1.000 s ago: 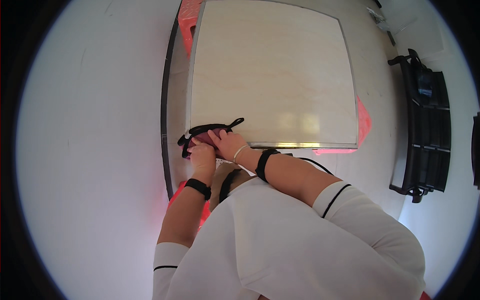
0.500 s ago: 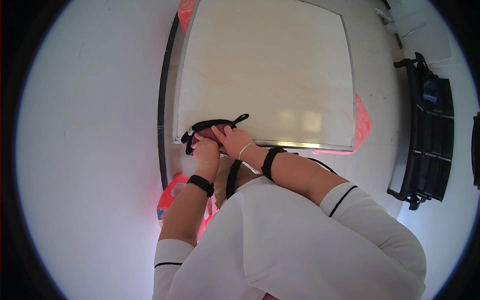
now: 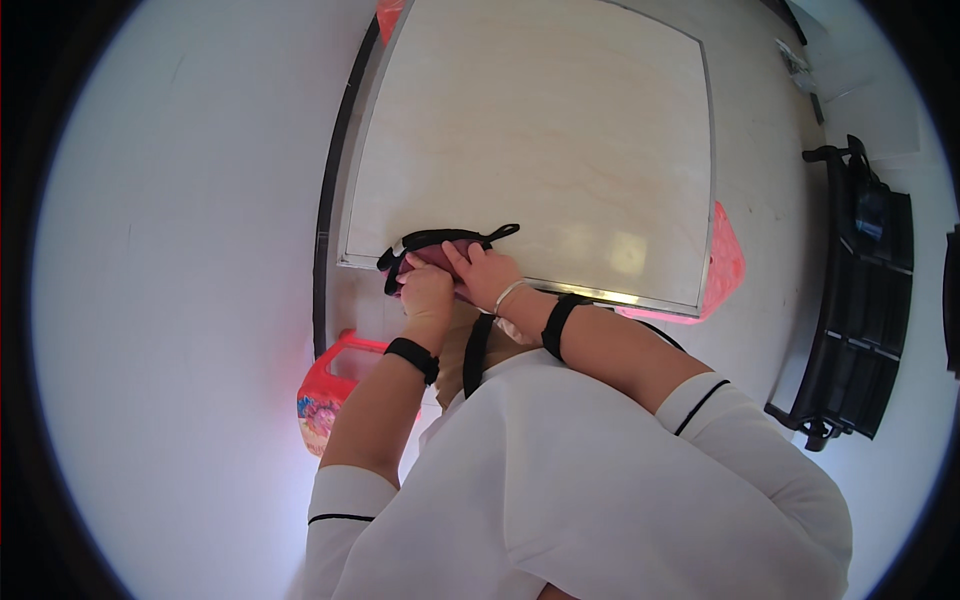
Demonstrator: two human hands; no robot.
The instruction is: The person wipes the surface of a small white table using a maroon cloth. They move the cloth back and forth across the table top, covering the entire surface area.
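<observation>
A maroon pouch [image 3: 461, 249] with black edging lies at the near-left edge of the pale table. A black loop sticks out from its right end. My left hand [image 3: 427, 291] is closed on the pouch's near side, its fingers bent against the maroon cloth. From the right, my right hand [image 3: 486, 276] grips the same pouch, with its fingers lying over the top and the thumb side hidden. What lies beneath both hands cannot be seen.
The square pale table [image 3: 540, 130] has a metal rim. Below my left side stands a red plastic stool [image 3: 325, 385]; pinkish-red stool parts [image 3: 725, 262] show past the table's right edge. A black bench [image 3: 868, 290] stands along the right wall. A white wall [image 3: 190, 270] rises at the left.
The view has shifted and turned slightly, so the table and bench sit differently in it. Both hands keep hold of the pouch, with little visible change in their grip.
</observation>
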